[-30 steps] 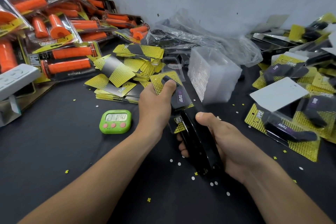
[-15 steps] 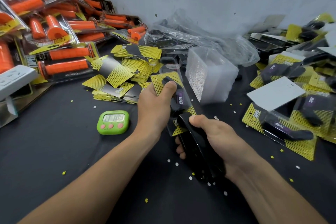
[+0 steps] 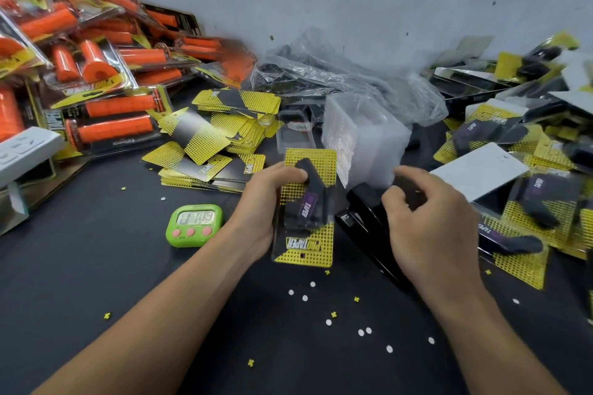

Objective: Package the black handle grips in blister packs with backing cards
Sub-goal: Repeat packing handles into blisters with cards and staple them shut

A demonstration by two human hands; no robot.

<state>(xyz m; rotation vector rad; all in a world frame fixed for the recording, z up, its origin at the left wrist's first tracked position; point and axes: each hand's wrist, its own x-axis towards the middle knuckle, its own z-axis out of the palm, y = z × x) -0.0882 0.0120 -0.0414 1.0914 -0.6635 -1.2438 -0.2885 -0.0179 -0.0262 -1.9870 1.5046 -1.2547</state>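
Standing upright at the centre of the frame, a pack (image 3: 305, 212) is held by the left hand (image 3: 264, 202); its left edge is pinched, the thumb being laid across the front and the fingers hidden behind; a black grip (image 3: 310, 192) with a purple label is seen under the clear blister, on a yellow card (image 3: 313, 157). Just right of the pack, a black stapler (image 3: 361, 215) is lying on the dark table (image 3: 96, 266); the right hand (image 3: 433, 228) is held over it with fingers loosely curled; whether the stapler is actually gripped cannot be told. A green timer (image 3: 194, 224) is placed left of the left wrist; loose cards (image 3: 218, 138) are heaped above it; a stack of empty blisters (image 3: 362, 138) is set above the stapler. Orange packs (image 3: 112, 119) are piled at the upper left; finished black packs (image 3: 519, 234) are spread at the right edge; white dots (image 3: 362, 332) are scattered at lower centre.
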